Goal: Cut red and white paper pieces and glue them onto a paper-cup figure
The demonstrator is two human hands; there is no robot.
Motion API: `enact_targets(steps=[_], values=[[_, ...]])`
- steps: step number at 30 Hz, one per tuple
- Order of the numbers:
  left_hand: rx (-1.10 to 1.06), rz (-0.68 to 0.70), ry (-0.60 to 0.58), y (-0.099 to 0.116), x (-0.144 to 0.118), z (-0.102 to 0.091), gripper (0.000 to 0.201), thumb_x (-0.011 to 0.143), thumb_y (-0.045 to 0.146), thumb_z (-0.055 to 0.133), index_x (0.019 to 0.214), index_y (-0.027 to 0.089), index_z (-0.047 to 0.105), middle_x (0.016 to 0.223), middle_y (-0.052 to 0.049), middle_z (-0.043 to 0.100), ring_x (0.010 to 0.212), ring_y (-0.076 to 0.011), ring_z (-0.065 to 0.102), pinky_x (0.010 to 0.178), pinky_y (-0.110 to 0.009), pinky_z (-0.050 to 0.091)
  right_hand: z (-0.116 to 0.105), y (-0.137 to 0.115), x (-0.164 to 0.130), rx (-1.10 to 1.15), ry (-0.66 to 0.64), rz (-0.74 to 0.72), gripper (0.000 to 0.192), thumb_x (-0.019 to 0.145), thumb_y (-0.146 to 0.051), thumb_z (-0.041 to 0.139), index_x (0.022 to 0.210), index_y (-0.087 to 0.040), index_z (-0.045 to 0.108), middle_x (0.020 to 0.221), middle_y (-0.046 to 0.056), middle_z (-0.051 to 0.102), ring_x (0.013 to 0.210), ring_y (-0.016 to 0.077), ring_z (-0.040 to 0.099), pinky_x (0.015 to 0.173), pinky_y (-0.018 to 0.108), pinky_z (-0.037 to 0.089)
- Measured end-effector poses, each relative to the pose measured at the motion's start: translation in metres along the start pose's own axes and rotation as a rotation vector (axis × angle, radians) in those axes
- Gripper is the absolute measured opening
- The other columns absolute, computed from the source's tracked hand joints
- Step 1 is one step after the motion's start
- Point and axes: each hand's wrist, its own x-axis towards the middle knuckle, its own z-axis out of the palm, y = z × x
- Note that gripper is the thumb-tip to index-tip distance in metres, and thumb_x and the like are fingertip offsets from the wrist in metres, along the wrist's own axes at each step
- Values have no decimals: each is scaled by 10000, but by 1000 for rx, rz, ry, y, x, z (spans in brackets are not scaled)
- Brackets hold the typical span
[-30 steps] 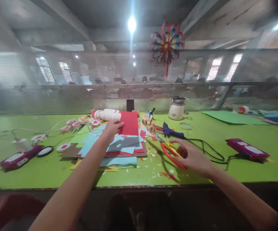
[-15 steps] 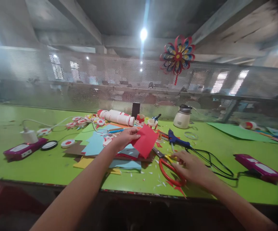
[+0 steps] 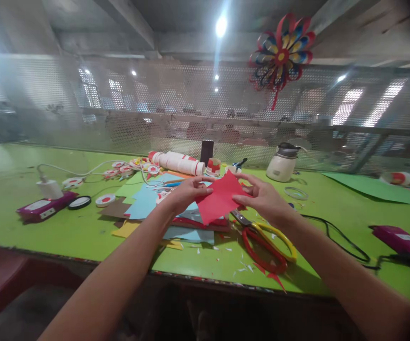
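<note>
A piece of red paper (image 3: 219, 199) is held up above the table between both hands. My left hand (image 3: 191, 192) pinches its left edge, thumb on the near face. At the right edge, my right hand (image 3: 262, 196) grips the paper between thumb and fingers. Below my right hand lie scissors (image 3: 265, 255) with one red and one yellow handle, their blades pointing to the paper stack. Under the red paper is a stack of coloured sheets, with light blue paper (image 3: 143, 201) and yellow paper (image 3: 125, 229) showing.
On the green table (image 3: 84, 237) sit purple power strips (image 3: 43, 208) at left and right, a roll of black-edged tape (image 3: 79, 202), white paper cups (image 3: 180, 163) in a row, a white jug (image 3: 282, 163) and green paper (image 3: 364, 187). A paper flower (image 3: 282, 57) hangs above.
My right hand has left the scissors, which now lie on the table, and has taken hold of the red paper's right edge. My left hand still holds the paper. The view has shifted slightly.
</note>
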Motion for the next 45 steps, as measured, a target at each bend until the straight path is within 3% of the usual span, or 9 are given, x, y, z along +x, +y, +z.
enact_targets(steps=[4, 8, 12, 17, 23, 27, 32, 38, 45], values=[[-88, 47, 176, 1, 5, 1, 382, 697, 326, 700, 1020, 156, 588, 849, -51, 644, 746, -124, 599, 675, -240, 453, 1, 7, 8, 34, 125, -66, 738, 655, -259, 713, 1315, -187, 391, 626, -40, 635, 521, 125, 576, 534, 281, 497], [-76, 141, 223, 5, 2, 10, 464, 755, 395, 635, 1163, 205, 525, 859, -32, 631, 707, -106, 587, 650, -239, 467, -2, 14, 10, 78, 241, -63, 824, 642, -267, 711, 1358, -153, 319, 597, -36, 638, 504, 146, 577, 534, 304, 501], [66, 209, 107, 7, -5, 22, 665, 715, 303, 694, 1316, 241, 417, 949, -53, 662, 854, -156, 616, 768, -294, 483, -7, 20, 7, 91, 313, -74, 828, 644, -278, 709, 1359, -152, 312, 641, -8, 663, 506, 158, 586, 548, 322, 514], [246, 183, -57, 7, -12, 35, 490, 656, 217, 733, 1130, 174, 613, 1218, -116, 590, 1111, -238, 540, 912, -352, 448, -8, 24, 5, 97, 335, -78, 779, 676, -293, 685, 1357, -177, 324, 723, 27, 695, 539, 180, 623, 586, 356, 541], [407, 258, -144, 7, -15, 40, 557, 643, 183, 731, 1179, 210, 584, 1275, -95, 553, 1191, -227, 492, 1030, -394, 358, -8, 22, 3, 128, 350, -83, 743, 690, -272, 666, 1354, -190, 343, 727, 22, 690, 578, 186, 637, 628, 375, 557], [493, 315, -143, 4, -13, 40, 482, 690, 202, 693, 1161, 219, 595, 1229, -81, 589, 1145, -203, 527, 1012, -360, 373, -8, 19, 0, 160, 342, -86, 729, 696, -263, 661, 1350, -195, 348, 669, -5, 664, 539, 165, 612, 617, 354, 551], [566, 323, 2, 4, -12, 40, 302, 730, 231, 658, 1031, 211, 663, 1083, -65, 663, 1004, -189, 596, 884, -309, 454, -9, 17, -4, 239, 309, -130, 725, 702, -251, 668, 1348, -182, 346, 590, -43, 637, 510, 136, 591, 631, 329, 527], [505, 338, 131, 6, -12, 37, 253, 776, 360, 615, 955, 194, 680, 967, -66, 686, 915, -192, 626, 813, -310, 467, -18, 19, -6, 294, 167, -221, 306, 689, -148, 585, 987, -185, 641, 788, 37, 706, 723, 174, 652, 741, 356, 501], [384, 340, 185, 7, -14, 40, 207, 748, 347, 645, 838, 169, 700, 796, -49, 705, 781, -169, 635, 713, -280, 473, -14, 24, -7, 103, 143, -240, 176, 691, -192, 697, 867, -204, 694, 813, 34, 725, 771, 169, 658, 736, 321, 501]])
